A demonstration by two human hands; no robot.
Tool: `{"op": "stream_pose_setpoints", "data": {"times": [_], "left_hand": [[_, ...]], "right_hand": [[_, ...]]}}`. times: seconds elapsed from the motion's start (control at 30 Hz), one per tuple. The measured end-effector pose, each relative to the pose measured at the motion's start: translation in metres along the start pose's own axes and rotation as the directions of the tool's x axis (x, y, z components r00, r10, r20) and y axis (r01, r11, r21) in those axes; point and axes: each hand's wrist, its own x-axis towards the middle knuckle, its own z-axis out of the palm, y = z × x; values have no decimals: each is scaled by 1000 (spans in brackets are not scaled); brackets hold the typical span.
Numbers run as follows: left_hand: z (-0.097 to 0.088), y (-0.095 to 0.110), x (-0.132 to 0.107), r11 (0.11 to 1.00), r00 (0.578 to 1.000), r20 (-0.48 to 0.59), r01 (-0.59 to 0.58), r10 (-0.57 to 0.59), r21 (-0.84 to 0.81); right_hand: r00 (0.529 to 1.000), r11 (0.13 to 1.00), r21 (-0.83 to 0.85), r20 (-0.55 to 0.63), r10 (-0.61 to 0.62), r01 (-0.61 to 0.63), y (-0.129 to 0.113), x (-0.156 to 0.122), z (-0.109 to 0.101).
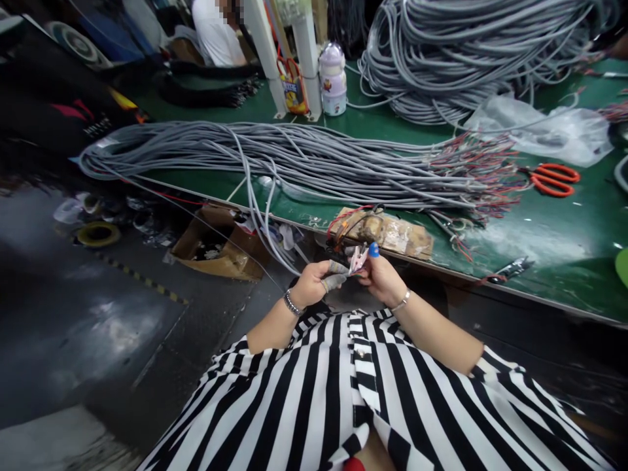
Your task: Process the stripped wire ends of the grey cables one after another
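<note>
My left hand (313, 284), with pale covers on its fingertips, pinches a grey cable (284, 258) near its end. That cable loops down from the bundle on the bench. At the cable's end, thin wires (358, 260) in whitish, pink and red tones spread between my hands. My right hand (383, 281) has a blue cover on the thumb and closes on these wires; its other fingers are partly hidden. Just beyond my hands, at the bench edge, lies a wooden board (405, 237) with tape and a brownish lump on it.
A long grey cable bundle (314, 154) lies across the green bench (554, 248). Orange-handled scissors (554, 179), dark snips (510, 269) and a plastic bag (564, 131) are to the right. Behind stand a bottle (333, 82) and a cable coil (456, 59). A cardboard box (230, 255) sits below left.
</note>
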Motion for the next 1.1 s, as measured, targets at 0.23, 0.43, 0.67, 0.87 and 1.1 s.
{"op": "stream_pose_setpoints", "data": {"times": [0.23, 0.43, 0.67, 0.87, 1.1], "left_hand": [[1, -10, 4, 998, 999, 50, 7, -10, 61], [3, -8, 3, 994, 996, 85, 0, -9, 106], [2, -1, -2, 998, 995, 94, 23, -29, 66], [-1, -1, -10, 998, 994, 110, -13, 7, 60], [-4, 4, -30, 972, 968, 218, -164, 125, 168]], "right_hand": [[997, 997, 78, -72, -23, 29, 0, 2, 5], [997, 994, 111, -71, -5, 12, 6, 4, 3], [991, 978, 174, -36, 127, -119, 7, -2, 0], [986, 957, 242, 0, 165, -160, 6, -9, -6], [979, 950, 237, 13, 203, -201, 1, -13, -9]]}}
